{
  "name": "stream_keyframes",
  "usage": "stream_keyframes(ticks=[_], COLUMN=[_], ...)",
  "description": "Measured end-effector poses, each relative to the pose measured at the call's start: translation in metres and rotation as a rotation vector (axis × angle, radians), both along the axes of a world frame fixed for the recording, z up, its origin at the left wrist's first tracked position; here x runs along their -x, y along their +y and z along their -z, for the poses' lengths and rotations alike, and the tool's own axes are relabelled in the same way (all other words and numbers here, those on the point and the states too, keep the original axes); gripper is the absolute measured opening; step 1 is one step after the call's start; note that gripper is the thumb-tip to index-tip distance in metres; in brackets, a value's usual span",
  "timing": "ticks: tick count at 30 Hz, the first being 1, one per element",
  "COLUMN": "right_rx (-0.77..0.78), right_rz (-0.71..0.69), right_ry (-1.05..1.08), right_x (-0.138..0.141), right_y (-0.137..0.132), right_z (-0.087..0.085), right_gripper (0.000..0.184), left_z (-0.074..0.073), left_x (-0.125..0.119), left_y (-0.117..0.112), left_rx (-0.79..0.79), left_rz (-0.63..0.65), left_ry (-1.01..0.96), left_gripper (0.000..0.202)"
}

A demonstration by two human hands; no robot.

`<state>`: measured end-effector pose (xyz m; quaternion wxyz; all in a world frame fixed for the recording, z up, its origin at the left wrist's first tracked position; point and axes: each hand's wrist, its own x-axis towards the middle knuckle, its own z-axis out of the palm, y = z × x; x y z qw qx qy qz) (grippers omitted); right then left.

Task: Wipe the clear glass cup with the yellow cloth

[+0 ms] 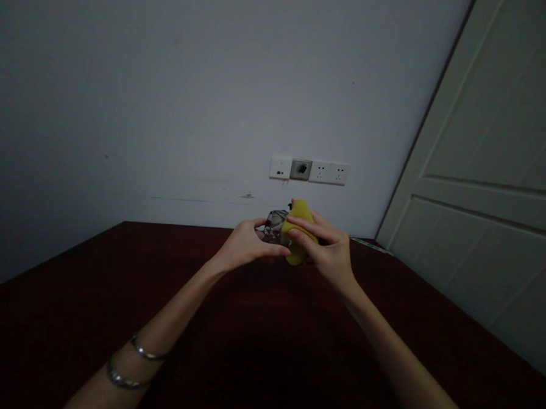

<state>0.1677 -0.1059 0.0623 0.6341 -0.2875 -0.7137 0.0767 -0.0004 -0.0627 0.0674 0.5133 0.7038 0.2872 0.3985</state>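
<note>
Head cam, dim light. L hand [248,243] has a clear faceted vessel [275,225], prob. glass or hard plastic (can't tell which), just above the far part of the dark red tabletop [113,275]. L thumb runs along the near/lower side, other fingers go round the far side, partly hidden; they look clamped on the vessel.

R hand [337,247] is bunched round a yellow cloth [301,209], fingers closed on it, pressing it to the vessel's R end. Cloth covers that end, so rim vs. base can't be told. Small dark bit at the cloth's top edge, too small to ID.

Step in hand, judging by the pose: wiping the vessel, L steadying, R working the cloth. Next move prob. calls for a firm L grip w/ light, even R pressure, + turning the vessel to reach the covered facets; smooth sides could slip if L loosens.

Surroundings: white wall socket plates [328,172] w/ a grey plate [301,169] among them, beyond the hands; panelled door [498,180] at R; two metal bangles [124,381] on L forearm, well apart from the work.
</note>
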Motion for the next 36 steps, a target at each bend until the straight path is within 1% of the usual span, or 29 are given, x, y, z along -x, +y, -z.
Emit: stream_keyframes(ticks=[2,4,7,10,11,13,15,17,23,27,29,31,33,35,36], right_rx=[-0.014,-0.003,0.03,0.07,0.074,0.056,0.02,0.005,0.051,0.078,0.094,0.113,0.131,0.134,0.127], right_rz=[-0.048,-0.091,-0.075,-0.031,-0.027,-0.047,-0.077,-0.084,0.015,0.082,0.074,0.016,-0.066,-0.113,-0.113], right_ry=[-0.11,-0.157,-0.045,0.096,0.104,0.037,-0.082,-0.133,0.062,0.121,0.115,0.054,-0.038,-0.124,-0.155], right_x=[-0.001,-0.003,-0.004,-0.003,-0.003,-0.002,0.0,0.002,0.006,0.002,-0.001,-0.005,-0.008,-0.01,-0.01], right_y=[-0.003,-0.004,-0.002,0.002,0.002,0.001,-0.002,-0.004,-0.002,0.002,0.002,0.001,-0.001,-0.003,-0.004], right_z=[-0.001,-0.002,-0.004,-0.003,-0.003,-0.002,-0.002,-0.002,-0.001,-0.002,-0.003,-0.004,-0.004,-0.003,-0.002], right_gripper=[0.023,0.023,0.021,0.02,0.02,0.021,0.023,0.024,0.019,0.019,0.021,0.025,0.035,0.059,0.073], left_z=[0.001,0.003,0.003,0.001,0.001,0.0,0.0,0.0,-0.001,0.0,0.001,0.001,0.001,0.0,0.0], left_x=[0.0,0.0,-0.001,-0.001,-0.001,-0.001,0.0,0.001,0.001,0.0,0.001,0.002,0.005,0.007,0.008], left_y=[0.002,0.002,-0.001,-0.003,-0.003,-0.003,-0.002,-0.002,-0.005,-0.006,-0.005,-0.004,-0.001,0.001,0.002], left_rx=[-0.016,-0.033,-0.071,-0.165,-0.196,-0.225,-0.221,-0.204,-0.172,-0.078,-0.053,-0.044,-0.031,-0.014,-0.005], left_rz=[-0.015,-0.018,-0.003,-0.033,-0.05,-0.081,-0.089,-0.074,-0.074,0.036,0.079,0.096,0.12,0.165,0.187], left_ry=[0.001,0.009,0.05,0.13,0.154,0.181,0.188,0.172,0.191,0.126,0.086,0.073,0.072,0.066,0.064], left_gripper=[0.061,0.06,0.065,0.068,0.068,0.066,0.063,0.061,0.063,0.065,0.067,0.066,0.064,0.061,0.06])
